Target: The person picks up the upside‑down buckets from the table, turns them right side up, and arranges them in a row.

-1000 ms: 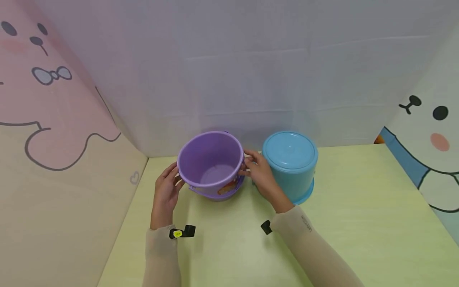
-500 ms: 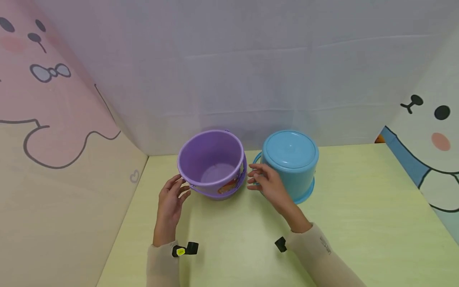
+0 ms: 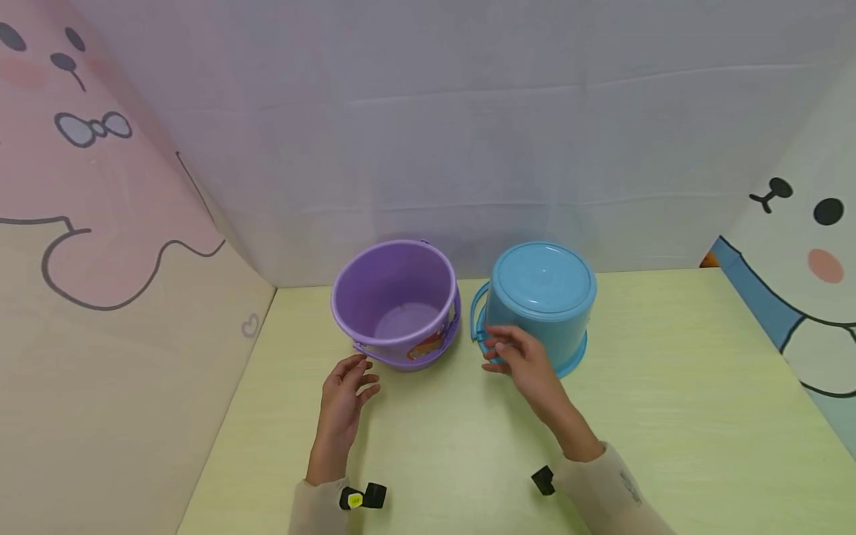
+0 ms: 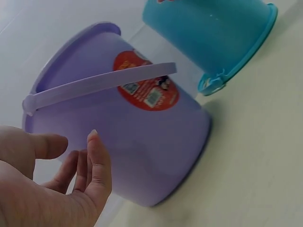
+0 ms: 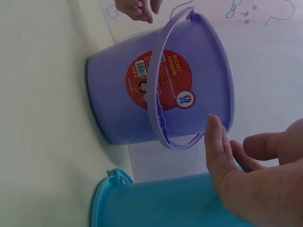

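Note:
A purple bucket [image 3: 401, 297] stands upright on the table, mouth up, its handle [image 5: 156, 94] hanging down over a red label [image 5: 173, 80]. Just to its right a blue bucket [image 3: 543, 286] sits upside down, base on top, with its handle [image 3: 476, 312] sticking out on the left. My left hand [image 3: 344, 401] is off the purple bucket's near left side, fingers loosely bent around nothing. In front of the blue bucket's left side is my right hand [image 3: 524, 364], fingers loosely bent and holding nothing; it overlaps that bucket in the head view.
Both buckets stand near the back of the pale yellow-green table [image 3: 669, 386], close to a white cloth wall [image 3: 468, 148]. Printed cartoon panels rise at the left [image 3: 120, 223] and right [image 3: 816, 297]. Each wrist wears a small black camera mount.
Both hands have let go of the purple bucket's rim and drawn back toward the near edge, the right one also moving rightward. The purple bucket's handle has swung outward and down slightly.

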`<state>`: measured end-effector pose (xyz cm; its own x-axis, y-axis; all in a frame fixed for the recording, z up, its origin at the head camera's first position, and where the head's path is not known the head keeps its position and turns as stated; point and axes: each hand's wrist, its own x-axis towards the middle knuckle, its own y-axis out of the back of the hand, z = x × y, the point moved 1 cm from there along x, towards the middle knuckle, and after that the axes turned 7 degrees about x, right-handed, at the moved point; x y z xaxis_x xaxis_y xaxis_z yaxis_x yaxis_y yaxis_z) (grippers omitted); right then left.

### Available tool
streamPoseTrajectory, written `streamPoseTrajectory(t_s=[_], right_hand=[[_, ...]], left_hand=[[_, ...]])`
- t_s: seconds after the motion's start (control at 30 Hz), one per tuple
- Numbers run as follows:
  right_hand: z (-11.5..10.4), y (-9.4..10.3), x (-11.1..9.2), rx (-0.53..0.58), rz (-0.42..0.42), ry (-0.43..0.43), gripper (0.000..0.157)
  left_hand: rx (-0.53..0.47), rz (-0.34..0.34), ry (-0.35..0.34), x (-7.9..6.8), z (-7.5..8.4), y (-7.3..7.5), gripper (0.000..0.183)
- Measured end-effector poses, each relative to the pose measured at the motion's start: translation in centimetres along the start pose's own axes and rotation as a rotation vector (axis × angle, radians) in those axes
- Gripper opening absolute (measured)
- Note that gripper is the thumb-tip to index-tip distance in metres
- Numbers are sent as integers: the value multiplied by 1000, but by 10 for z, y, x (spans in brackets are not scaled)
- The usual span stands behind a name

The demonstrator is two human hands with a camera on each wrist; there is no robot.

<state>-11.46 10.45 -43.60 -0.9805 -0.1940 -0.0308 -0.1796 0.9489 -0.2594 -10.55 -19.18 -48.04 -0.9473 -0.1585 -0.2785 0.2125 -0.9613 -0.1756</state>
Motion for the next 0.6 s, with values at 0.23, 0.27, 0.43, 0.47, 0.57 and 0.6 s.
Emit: streamPoseTrajectory(t_s=[0.23,0.27,0.43,0.47,0.57,0.6], right_hand=[[5,8,-9,-12,14,4,27],[6,10,-10,-16,17,4,27],[9,17,-18,-36,32,-8,28],[10,18,-19,-40,37,-9,29],[12,23,-24,-47,53,-10,29],[12,25,-25,-46,60,-8,28]], left_hand=[[62,-50,38,-5,-13,-10,32],[71,-58,43,-5,-14,-11,33],[104,-109,56,-8,-22,-20,32],[113,-121,56,-9,-23,-23,31],[140,-170,56,-12,-28,-29,29],[151,-186,55,-13,-29,-32,29]])
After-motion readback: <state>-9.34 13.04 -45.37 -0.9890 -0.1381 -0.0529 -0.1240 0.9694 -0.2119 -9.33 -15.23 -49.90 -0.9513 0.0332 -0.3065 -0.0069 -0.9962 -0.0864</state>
